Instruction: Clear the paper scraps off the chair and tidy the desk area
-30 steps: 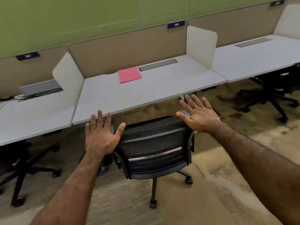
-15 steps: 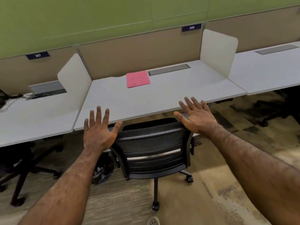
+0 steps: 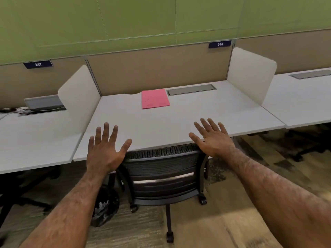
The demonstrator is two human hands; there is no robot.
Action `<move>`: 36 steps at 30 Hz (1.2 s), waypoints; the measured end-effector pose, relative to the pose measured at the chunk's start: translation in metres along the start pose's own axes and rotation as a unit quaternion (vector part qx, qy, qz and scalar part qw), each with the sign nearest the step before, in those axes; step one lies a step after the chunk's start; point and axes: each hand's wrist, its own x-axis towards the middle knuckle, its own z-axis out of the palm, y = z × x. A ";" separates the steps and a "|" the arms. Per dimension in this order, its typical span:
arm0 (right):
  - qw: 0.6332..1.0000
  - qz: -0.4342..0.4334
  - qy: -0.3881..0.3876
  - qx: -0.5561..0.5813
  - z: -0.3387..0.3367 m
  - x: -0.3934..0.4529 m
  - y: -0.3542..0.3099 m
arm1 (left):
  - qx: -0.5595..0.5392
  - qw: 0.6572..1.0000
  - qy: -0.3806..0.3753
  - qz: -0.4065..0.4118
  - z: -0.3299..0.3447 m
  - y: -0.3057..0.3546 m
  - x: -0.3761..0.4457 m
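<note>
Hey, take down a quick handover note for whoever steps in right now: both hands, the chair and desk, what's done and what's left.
Left hand: open, fingers spread, at the top left corner of the black mesh-backed office chair, gripping nothing.
Right hand: open, fingers spread, at the chair's top right corner, gripping nothing.
Chair: on its wheels, backrest facing the person, pushed in against the front edge of the light grey desk.
A pink paper folder lies flat at the back of the desk, untouched.
Done: hands lined up on the backrest.
Left: probably grip the top of the backrest and move the chair.
</note>
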 end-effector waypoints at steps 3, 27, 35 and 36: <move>1.000 0.002 -0.006 0.002 0.003 0.022 -0.002 | -0.001 1.000 -0.004 0.002 0.004 -0.004 0.022; 1.000 -0.016 -0.020 -0.011 0.015 0.149 -0.007 | -0.014 1.000 -0.020 0.009 0.038 -0.027 0.134; 0.999 -0.019 -0.027 -0.008 0.005 0.147 -0.015 | 0.000 0.997 -0.078 0.002 0.030 -0.026 0.136; 0.999 -0.017 -0.029 -0.005 0.003 0.145 -0.017 | -0.007 0.996 -0.094 0.000 0.027 -0.027 0.135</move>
